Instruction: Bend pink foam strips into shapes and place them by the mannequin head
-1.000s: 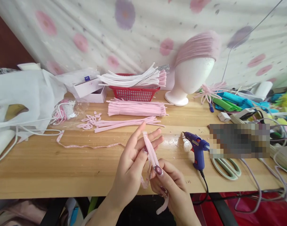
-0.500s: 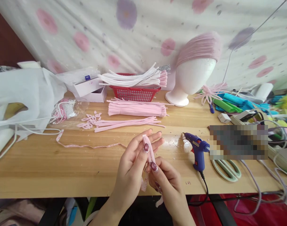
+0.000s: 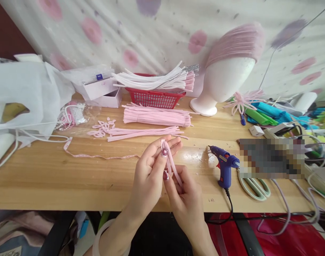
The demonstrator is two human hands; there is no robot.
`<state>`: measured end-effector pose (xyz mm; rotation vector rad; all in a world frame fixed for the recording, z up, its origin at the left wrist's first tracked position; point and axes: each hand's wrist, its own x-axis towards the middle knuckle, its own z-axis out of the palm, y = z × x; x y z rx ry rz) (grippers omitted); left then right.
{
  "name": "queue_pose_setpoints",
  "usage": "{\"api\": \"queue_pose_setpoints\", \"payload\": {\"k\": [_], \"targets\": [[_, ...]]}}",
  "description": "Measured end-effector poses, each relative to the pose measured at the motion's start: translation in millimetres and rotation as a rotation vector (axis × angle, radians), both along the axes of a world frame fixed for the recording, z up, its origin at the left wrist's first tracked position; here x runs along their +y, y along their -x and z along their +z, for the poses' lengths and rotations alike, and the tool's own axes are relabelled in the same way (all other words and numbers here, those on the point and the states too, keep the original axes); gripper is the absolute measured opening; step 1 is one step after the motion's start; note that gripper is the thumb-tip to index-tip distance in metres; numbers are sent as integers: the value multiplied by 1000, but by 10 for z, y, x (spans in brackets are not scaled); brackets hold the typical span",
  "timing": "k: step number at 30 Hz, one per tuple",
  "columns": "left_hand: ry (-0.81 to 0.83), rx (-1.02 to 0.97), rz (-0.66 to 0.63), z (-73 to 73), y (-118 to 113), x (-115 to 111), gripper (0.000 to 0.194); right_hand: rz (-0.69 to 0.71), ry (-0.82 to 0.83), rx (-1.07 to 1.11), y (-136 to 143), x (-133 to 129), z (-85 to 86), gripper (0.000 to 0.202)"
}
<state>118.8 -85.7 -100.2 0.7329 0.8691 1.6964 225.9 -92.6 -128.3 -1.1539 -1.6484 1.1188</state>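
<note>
My left hand point(image 3: 148, 174) pinches the bent upper end of a pink pipe cleaner point(image 3: 171, 156) between thumb and fingers. A small pale flat end sticks up beside the bend, perhaps part of the measuring tape point(image 3: 98, 156), which runs leftward over the table from behind this hand. Just below, my right hand point(image 3: 185, 195) is closed on the lower part of the same pipe cleaner, whose two strands stand apart between the hands. Beyond my fingers lie loose pink pipe cleaners point(image 3: 143, 132), a thick pink bundle point(image 3: 157, 116) and several small pink loops point(image 3: 100, 128).
A blue glue gun point(image 3: 223, 165) stands on the right, its cord hanging over the table edge, with green-handled scissors point(image 3: 254, 186) beside it. Behind are a red basket point(image 3: 157, 99) of pipe cleaners and a white foam head point(image 3: 226, 80). A white bag point(image 3: 31, 92) sits left.
The pipe cleaner's two strands have spread apart. My right hand has shifted slightly, its thumb now further left and higher. The whole view has tilted a little downward.
</note>
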Motion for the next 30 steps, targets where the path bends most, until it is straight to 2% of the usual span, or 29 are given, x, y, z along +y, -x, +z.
{"api": "queue_pose_setpoints", "payload": {"k": [2, 4, 10, 19, 30], "targets": [[7, -27, 9, 13, -18, 5, 25, -24, -108, -74, 16, 8, -11, 12], [18, -46, 5, 26, -24, 4, 26, -28, -131, -80, 21, 12, -15, 11], [56, -110, -51, 73, 22, 21, 24, 123, 97, 124, -51, 10, 1, 22], [141, -194, -99, 135, 39, 66, 22, 234, 371, 401, -115, 80, 19, 27], [181, -148, -103, 163, 47, 56, 20, 344, 574, 585, -168, 144, -21, 31]]}}
